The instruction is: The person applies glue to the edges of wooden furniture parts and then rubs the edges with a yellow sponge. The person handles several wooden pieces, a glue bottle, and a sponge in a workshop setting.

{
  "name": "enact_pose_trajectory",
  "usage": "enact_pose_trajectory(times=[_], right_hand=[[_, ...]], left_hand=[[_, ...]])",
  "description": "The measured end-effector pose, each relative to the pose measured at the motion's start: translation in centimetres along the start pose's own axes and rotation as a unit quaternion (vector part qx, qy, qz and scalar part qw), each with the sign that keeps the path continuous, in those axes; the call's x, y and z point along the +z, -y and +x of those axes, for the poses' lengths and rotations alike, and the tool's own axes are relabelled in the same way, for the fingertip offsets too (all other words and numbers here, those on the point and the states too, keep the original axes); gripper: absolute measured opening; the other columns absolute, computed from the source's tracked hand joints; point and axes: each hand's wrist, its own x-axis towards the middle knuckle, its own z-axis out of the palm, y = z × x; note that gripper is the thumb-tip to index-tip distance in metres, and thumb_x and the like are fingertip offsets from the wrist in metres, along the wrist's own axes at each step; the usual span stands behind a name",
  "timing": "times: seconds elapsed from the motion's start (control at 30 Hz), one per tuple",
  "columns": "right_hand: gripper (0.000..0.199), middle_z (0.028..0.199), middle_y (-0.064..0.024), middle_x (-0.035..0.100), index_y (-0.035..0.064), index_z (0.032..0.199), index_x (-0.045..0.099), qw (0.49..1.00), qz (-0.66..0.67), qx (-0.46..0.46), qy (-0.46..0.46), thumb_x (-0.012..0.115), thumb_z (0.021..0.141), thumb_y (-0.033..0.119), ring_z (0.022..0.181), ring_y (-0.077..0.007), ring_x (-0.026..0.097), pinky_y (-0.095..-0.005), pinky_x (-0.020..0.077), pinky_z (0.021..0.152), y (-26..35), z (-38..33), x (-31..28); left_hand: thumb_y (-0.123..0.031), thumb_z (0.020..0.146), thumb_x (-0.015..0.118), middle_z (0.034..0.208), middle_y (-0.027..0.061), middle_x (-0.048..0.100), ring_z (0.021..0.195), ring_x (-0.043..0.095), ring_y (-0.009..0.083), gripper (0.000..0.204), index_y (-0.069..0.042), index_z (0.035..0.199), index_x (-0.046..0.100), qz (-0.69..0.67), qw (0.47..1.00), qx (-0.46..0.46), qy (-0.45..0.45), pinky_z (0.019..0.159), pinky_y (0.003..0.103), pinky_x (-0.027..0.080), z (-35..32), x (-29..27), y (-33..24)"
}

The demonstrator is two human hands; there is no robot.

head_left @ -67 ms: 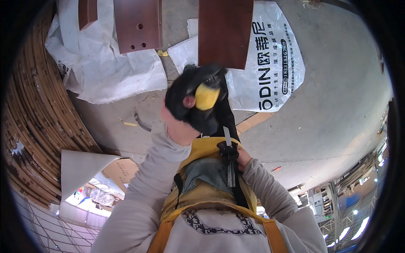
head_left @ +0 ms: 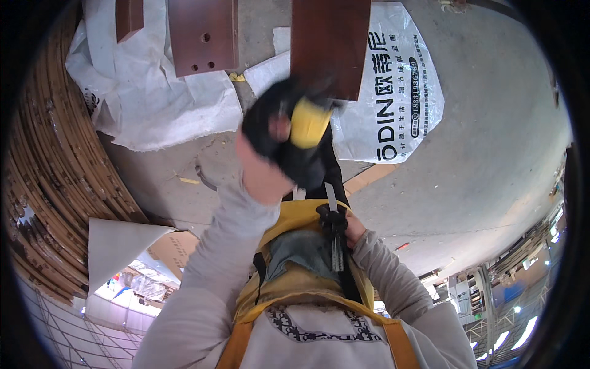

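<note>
My left hand [head_left: 270,147], in a black glove with a bare fingertip showing, is raised over the floor in front of me. It is closed around a yellow and black block-shaped object [head_left: 310,125], blurred by motion, whose kind I cannot make out. Close to my waist, my right hand [head_left: 335,222], also black-gloved, grips a narrow silver metal strip [head_left: 331,195]. The strip sticks out above and below the fingers. Under both arms hangs my yellow apron [head_left: 295,212] with a grey-green patch.
Past my left hand, a dark red-brown board [head_left: 329,49] lies partly over a printed white plastic sack [head_left: 384,86]. Another brown board with holes [head_left: 204,37] rests on white sheeting [head_left: 166,111]. Stacked brown panels [head_left: 67,154] line the left side, beside cardboard [head_left: 175,249].
My left hand has shifted slightly up and to the right with the yellow object, which has turned a little. My right hand and the strip have hardly moved.
</note>
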Motion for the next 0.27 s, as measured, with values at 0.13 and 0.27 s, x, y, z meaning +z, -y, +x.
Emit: enact_pose_trajectory(times=[0.13, 0.27], right_hand=[[0.027, 0.085, -0.0048, 0.061, 0.0058, 0.112, 0.058, 0.999, 0.017, -0.016, 0.024, 0.055, 0.090, 0.022, 0.064, -0.0128, 0.057, -0.0240, 0.0457, 0.054, 2.4, -0.3, 0.9], [0.037, 0.086, -0.0054, 0.059, 0.0089, 0.122, 0.051, 0.996, 0.079, -0.031, 0.039, 0.053, 0.091, 0.029, 0.061, -0.0127, 0.055, -0.0236, 0.0436, 0.050, 3.7, -0.5, 0.7]], left_hand=[[-0.029, 0.095, 0.050, 0.098, 0.0074, 0.063, 0.087, 0.064, 0.0150, 0.032, -0.004, 0.114, 0.055, 0.162, 0.986, 0.037, 0.025, 0.074, 0.025, 0.054, 8.5, -1.9, -1.5], [-0.021, 0.097, 0.048, 0.113, 0.0104, 0.059, 0.096, 0.063, 0.0178, 0.036, -0.009, 0.130, 0.042, 0.126, 0.979, -0.114, 0.109, 0.078, 0.028, 0.055, 11.9, -4.7, -2.5]])
